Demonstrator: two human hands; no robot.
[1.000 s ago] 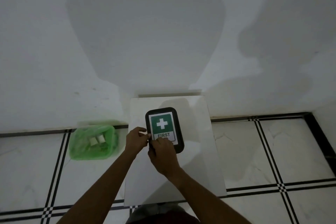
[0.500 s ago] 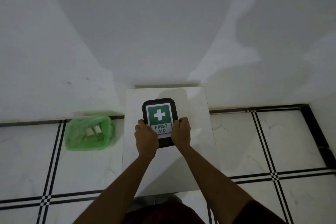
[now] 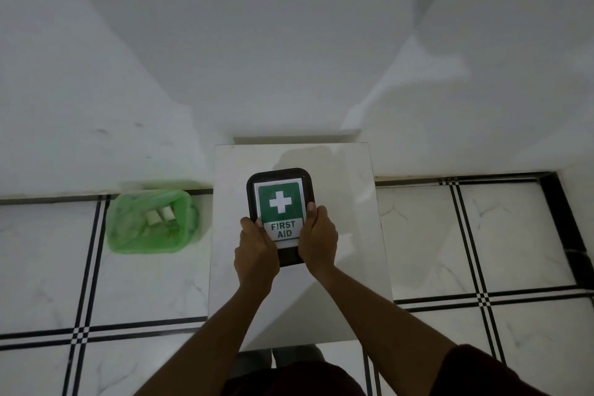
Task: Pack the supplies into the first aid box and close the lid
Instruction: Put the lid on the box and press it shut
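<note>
A dark, round-cornered first aid box (image 3: 279, 199) is lying flat with its lid shut on a glossy white marble-look tabletop (image 3: 340, 235), its green cross label facing up. The left hand (image 3: 256, 251) and right hand (image 3: 318, 235) are gripping its near long edges, fingers curled against the smooth plastic. A translucent green basket (image 3: 128, 238) of small white rolls is sitting on the tiled floor (image 3: 466, 241) to the left.
</note>
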